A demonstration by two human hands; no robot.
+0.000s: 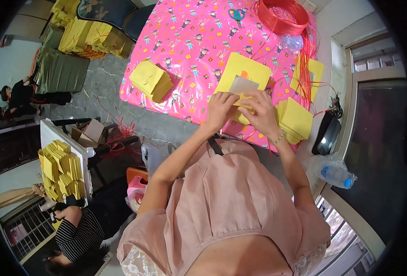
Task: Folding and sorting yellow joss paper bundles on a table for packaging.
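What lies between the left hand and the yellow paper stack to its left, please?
In the head view, only the pink patterned tablecloth lies between the left hand and that yellow stack.

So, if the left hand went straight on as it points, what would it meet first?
Most likely the grey patch on the yellow paper, just ahead of the left hand, though depth is unclear.

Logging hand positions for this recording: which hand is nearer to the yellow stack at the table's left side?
Left. The left hand is to the right of the yellow stack, apart from it; the right hand is farther right.
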